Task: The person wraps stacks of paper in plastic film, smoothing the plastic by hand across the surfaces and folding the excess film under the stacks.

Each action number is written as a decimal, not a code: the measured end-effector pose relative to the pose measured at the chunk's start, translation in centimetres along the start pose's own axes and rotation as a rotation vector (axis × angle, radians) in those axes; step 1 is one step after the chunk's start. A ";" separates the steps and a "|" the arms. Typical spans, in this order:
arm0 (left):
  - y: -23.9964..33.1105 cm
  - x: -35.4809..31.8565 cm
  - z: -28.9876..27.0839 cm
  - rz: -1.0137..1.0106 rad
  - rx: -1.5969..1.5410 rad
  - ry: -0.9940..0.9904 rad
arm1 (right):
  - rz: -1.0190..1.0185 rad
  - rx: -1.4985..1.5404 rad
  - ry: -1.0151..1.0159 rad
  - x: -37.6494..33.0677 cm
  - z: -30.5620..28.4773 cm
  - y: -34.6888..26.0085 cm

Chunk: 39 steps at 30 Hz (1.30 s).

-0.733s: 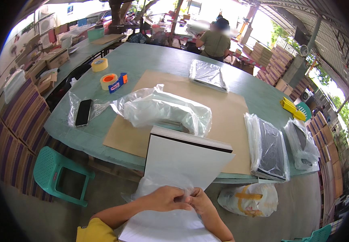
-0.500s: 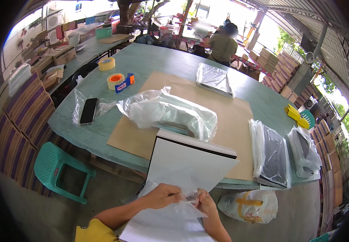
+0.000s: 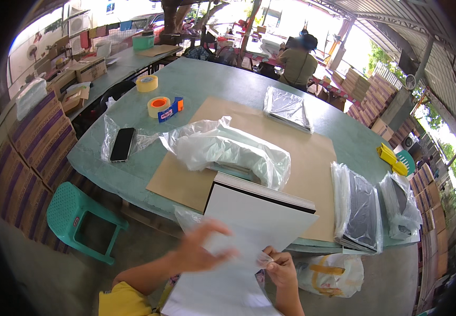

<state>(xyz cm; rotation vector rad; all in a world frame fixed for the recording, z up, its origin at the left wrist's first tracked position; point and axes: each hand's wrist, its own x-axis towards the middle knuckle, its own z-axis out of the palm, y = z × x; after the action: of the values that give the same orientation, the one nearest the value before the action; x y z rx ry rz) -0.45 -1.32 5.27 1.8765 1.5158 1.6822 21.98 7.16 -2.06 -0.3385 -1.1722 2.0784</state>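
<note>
A stack of white boards (image 3: 257,216) with dark edges leans over the table's near edge toward me. Above its lower part my left hand (image 3: 199,253) is blurred, fingers spread and nothing between them. My right hand (image 3: 280,268) pinches a bit of clear plastic film (image 3: 263,259) beside the boards' right side. More clear film (image 3: 187,217) pokes out past the left side of the stack. White sheet-like material (image 3: 214,297) lies below my hands. Just beyond the stack, a crumpled clear plastic bag (image 3: 233,150) rests on a brown cardboard sheet (image 3: 312,163).
The green table (image 3: 217,79) holds a phone (image 3: 122,144), tape rolls (image 3: 147,83), a blue tape dispenser (image 3: 171,110) and wrapped dark packs (image 3: 358,208). A green stool (image 3: 77,210) stands left, near stacked cartons (image 3: 25,168). A taped white bundle (image 3: 330,274) sits under the table. Another person (image 3: 297,63) sits far off.
My left hand has let go of the plastic film and moved up and left, its fingers spreading. My right hand still pinches film. The whole view has shifted slightly.
</note>
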 end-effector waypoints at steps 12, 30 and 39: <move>0.3 -0.9 4.9 -0.545 -0.320 -0.743 | 0.055 -0.546 0.011 1.1 1.5 -2.0; -2.7 -0.4 4.1 -0.506 -0.582 -0.971 | 0.469 0.304 -0.585 -1.0 0.6 -0.7; -1.0 0.3 2.4 -0.473 -0.441 -1.306 | 0.253 -0.434 -0.558 -2.1 -3.0 -3.3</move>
<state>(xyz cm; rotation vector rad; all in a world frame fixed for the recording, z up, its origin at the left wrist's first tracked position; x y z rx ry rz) 0.92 0.45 3.92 1.5616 0.7904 0.2914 26.61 8.68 -1.22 -0.1026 -2.0161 2.1894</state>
